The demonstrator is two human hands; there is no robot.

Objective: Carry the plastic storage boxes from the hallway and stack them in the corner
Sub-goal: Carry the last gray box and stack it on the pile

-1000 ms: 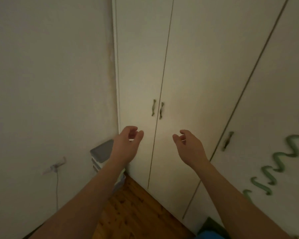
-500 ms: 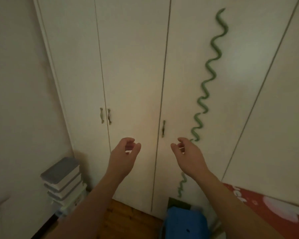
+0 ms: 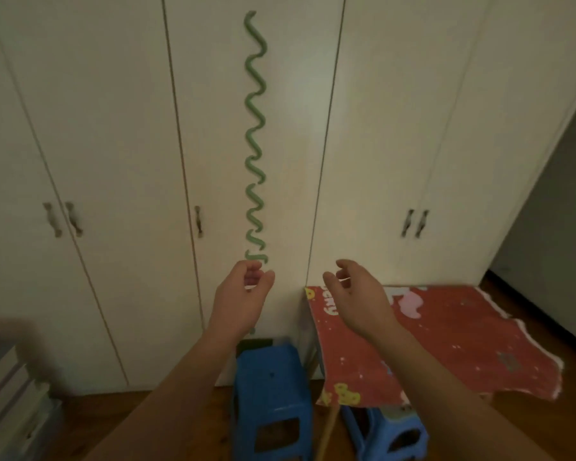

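- Since the earlier frames the head view has swung right: the stacked storage boxes (image 3: 10,390), formerly left of centre, now sit blurred at the bottom-left edge, and a red-covered worktop (image 3: 453,334) has come into full view.
- Head view, hands: left hand (image 3: 243,297) and right hand (image 3: 359,294) are both raised in front of the wardrobe doors (image 3: 113,161), fingers loosely curled, holding nothing.
- Head view, obstacles: a blue stool (image 3: 273,394) stands directly below the hands; a second stool (image 3: 389,434) sits under the worktop edge.
- Risk, judged: turning away in dim light with a stool underfoot invites a trip or a knocked shin.
- Risk, judged: the stack looks slightly staggered; a careless added box could tip it.
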